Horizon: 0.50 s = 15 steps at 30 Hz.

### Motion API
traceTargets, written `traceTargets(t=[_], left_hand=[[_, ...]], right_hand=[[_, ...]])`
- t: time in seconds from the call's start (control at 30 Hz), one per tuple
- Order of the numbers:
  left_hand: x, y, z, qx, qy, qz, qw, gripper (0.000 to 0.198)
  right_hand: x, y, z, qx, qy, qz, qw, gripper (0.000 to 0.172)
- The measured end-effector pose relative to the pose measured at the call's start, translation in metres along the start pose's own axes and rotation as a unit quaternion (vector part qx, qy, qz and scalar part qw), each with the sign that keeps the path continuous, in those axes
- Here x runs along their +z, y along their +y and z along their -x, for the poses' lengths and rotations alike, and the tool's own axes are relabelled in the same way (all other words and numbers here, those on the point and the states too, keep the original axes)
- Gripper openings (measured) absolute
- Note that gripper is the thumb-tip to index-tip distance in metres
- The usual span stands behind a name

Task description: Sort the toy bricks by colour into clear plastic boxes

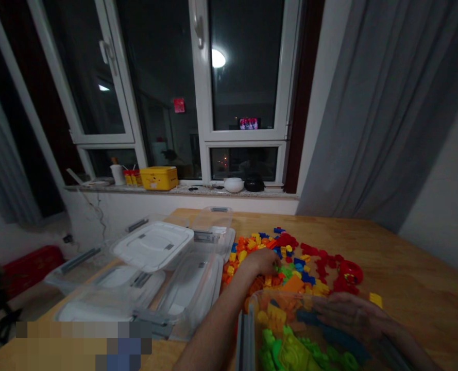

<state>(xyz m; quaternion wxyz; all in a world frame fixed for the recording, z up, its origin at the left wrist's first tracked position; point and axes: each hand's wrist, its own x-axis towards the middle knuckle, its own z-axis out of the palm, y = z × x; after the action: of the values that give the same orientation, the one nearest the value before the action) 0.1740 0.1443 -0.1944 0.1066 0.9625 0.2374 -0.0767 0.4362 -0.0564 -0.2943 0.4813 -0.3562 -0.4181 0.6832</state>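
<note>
Now, left hand [265,262]: one, among toy bricks [243,255]; grip state cannot be told.
Right hand [362,315]: one, at clear bin [246,340]; grip apart, fingers extended.
Clear bin: one, green pieces [292,353] inside.
Toy bricks: dozens, heaped on tabletop [410,263].

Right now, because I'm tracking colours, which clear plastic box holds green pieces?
The front-right box, by the right hand: green pieces show inside it, while none are visible in the containers at left.

Forearms [217,322]: 2, bare
Left hand [265,262]: stretched forward, fingers curled downward
Right hand [354,312]: fingers extended, pointing left
</note>
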Motion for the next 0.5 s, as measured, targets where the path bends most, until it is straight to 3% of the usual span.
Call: traceTargets(t=[0.13, 0.33, 0.5], left_hand=[[-0.004, 0.01, 0.006, -0.048, -0.011, -0.029, 0.998, 0.035], [-0.001, 0.022, 0.006, -0.108, -0.014, -0.056, 0.992, 0.036], [0.004, 0.019, 0.001, -0.118, -0.022, -0.059, 0.991, 0.037]], right_hand=[[0.004, -0.002, 0.0, 0.004, -0.023, -0.004, 1.0, 0.04], [0.006, 0.006, 0.004, -0.015, 0.047, 0.027, 0.998, 0.041], [0.0, 0.0, -0.002, 0.023, 0.002, 0.006, 1.0, 0.034]])
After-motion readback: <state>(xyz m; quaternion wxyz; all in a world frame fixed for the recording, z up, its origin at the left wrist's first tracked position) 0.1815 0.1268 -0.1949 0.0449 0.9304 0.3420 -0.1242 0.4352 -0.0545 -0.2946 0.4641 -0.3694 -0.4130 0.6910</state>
